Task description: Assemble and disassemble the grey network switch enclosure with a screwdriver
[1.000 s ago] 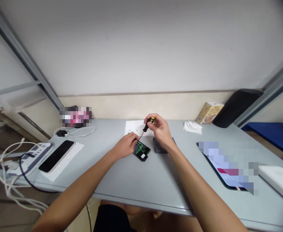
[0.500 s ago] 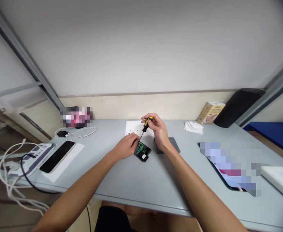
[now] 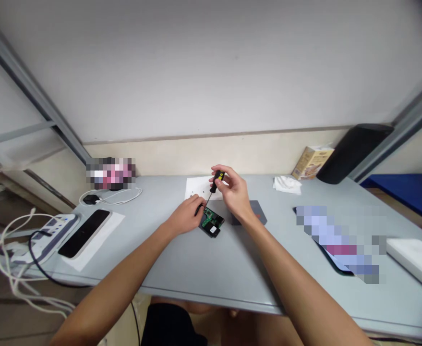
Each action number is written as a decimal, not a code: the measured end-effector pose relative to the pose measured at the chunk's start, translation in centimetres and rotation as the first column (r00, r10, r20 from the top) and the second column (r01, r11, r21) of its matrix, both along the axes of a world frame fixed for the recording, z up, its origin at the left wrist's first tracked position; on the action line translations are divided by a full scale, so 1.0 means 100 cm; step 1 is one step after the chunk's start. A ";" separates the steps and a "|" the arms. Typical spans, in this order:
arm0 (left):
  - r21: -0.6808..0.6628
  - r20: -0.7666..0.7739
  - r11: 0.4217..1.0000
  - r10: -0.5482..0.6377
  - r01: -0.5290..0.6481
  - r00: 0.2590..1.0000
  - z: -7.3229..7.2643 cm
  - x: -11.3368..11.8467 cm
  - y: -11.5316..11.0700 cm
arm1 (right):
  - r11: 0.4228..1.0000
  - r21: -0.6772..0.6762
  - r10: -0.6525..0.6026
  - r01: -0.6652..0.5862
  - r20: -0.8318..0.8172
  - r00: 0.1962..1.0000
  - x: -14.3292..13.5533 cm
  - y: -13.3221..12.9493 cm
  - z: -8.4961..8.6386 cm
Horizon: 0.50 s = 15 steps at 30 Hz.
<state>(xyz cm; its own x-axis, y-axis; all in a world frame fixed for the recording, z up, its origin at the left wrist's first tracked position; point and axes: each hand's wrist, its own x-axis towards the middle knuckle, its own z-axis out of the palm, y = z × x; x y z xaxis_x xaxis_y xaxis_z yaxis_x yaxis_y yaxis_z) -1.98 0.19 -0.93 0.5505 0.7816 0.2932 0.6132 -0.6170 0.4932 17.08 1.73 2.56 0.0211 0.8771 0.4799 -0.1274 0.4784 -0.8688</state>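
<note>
My right hand [image 3: 235,190] is closed around the black and yellow handle of a screwdriver [image 3: 217,182]. Its thin shaft slants down and left to the far edge of a circuit board [image 3: 212,222], green with black parts and a small white label. At the board's upper left, my left hand [image 3: 187,214] grips its edge with bent fingers, close to the screwdriver's tip. The tip itself is partly hidden by those fingers. Behind them lies a white sheet of paper [image 3: 193,185] bearing several tiny dark pieces. A dark grey flat panel [image 3: 259,211] rests under my right wrist.
On the left are a black-faced phone-like slab [image 3: 84,234] on paper, a power strip [image 3: 52,235] and white cables. Crumpled tissue [image 3: 287,185], a yellow box [image 3: 312,162] and a black cylinder [image 3: 355,153] stand at the back right. A blurred-out tablet-like device [image 3: 336,262] lies nearer.
The screwdriver's handle has turned in my right hand, showing a different side of its yellow marking. My left hand stays at the board. The whole view has shifted slightly.
</note>
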 end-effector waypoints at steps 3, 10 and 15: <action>-0.004 -0.003 1.000 0.008 -0.008 1.000 0.000 0.000 0.000 | 1.000 0.014 0.000 0.000 0.014 1.000 -0.001 0.000 -0.001; -0.004 -0.004 1.000 -0.005 0.005 1.000 -0.001 -0.001 0.001 | 0.997 0.071 -0.046 0.042 0.065 0.997 -0.002 -0.003 0.002; -0.006 -0.010 1.000 -0.003 0.003 1.000 -0.002 -0.002 0.001 | 0.998 0.054 -0.033 0.031 0.043 0.999 -0.002 -0.002 0.001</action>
<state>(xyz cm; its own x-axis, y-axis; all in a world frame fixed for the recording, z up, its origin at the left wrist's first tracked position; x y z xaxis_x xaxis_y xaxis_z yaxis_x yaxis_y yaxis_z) -2.13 0.28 -1.13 0.5559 0.7817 0.2827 0.6161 -0.6158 0.4911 16.89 1.55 2.63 0.0269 0.8495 0.5268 -0.0739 0.5273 -0.8465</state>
